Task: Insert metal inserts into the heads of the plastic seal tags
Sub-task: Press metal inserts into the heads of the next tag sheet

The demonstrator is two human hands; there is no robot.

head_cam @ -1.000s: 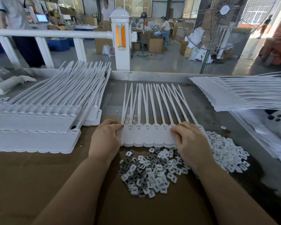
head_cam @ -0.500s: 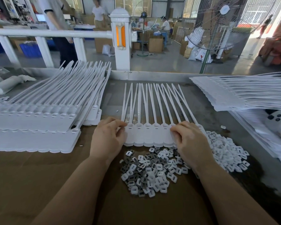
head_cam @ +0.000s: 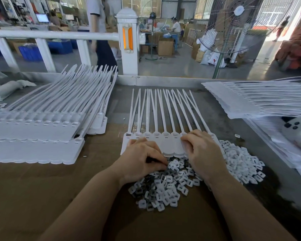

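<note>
So the person is sitting at a brown, cardboard-looking counter (head_cam: 33, 197) with a joined strip of white plastic seal tags (head_cam: 165, 145) lying flat right in front of them, heads in a row and the long thin tails fanning out toward the far edge. The plastic is looking matte and smooth, each head being a small rounded block with a slot in it.

The left hand (head_cam: 142, 162) is curling down at the near edge of the strip, fingertips pinching into the pile of inserts (head_cam: 163, 186). It seems to be grasping one of them, but the piece itself is hidden under the fingers. The right hand (head_cam: 202, 152) is resting on the right end of the strip with fingers bent over the tag heads, pressing them down; what's under its palm is covered, so I can't say whether it's clutching anything.

The inserts are lying in a loose heap just below the strip: little squarish rings, some white, some dark grey and shiny. A second heap of white pieces (head_cam: 241, 162) is spreading to the right, partly behind the right wrist.

A big stack of tag strips (head_cam: 42, 129) is sitting on the left, and another stack (head_cam: 250, 101) on the right is running out of frame.
</note>
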